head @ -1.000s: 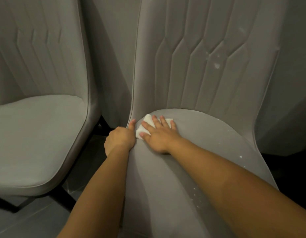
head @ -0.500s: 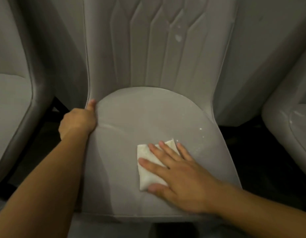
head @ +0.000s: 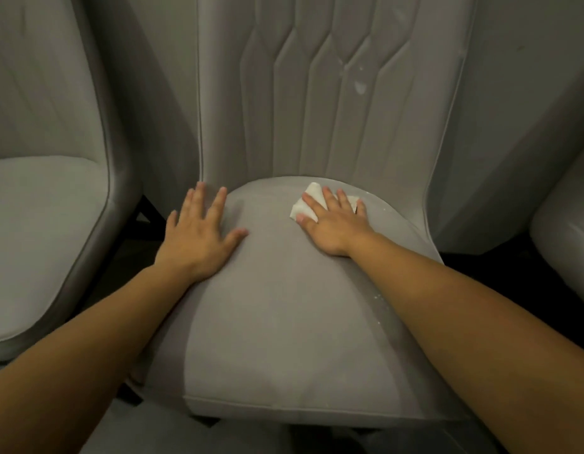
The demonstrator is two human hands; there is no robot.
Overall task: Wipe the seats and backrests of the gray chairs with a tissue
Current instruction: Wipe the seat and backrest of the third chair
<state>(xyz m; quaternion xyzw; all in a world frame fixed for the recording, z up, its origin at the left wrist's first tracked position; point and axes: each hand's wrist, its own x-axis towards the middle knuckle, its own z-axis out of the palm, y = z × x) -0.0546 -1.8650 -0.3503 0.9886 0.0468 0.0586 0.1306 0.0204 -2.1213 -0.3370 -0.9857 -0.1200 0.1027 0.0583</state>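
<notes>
Right hand (head: 333, 224) lay flat, fingers spread, pressing tissue (head: 308, 204) against seat (head: 284, 306) rear; left hand (head: 199, 237) splayed flat, empty.

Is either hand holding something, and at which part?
The right hand presses the tissue flat on the seat, covering its right part. The left hand holds nothing.

Right hand (head: 333, 224) flat on a folded white tissue (head: 304, 204) at the padded gray seat's (head: 284, 322) one o'clock; left hand (head: 199, 237), seemingly flat, at ten o'clock.
</notes>
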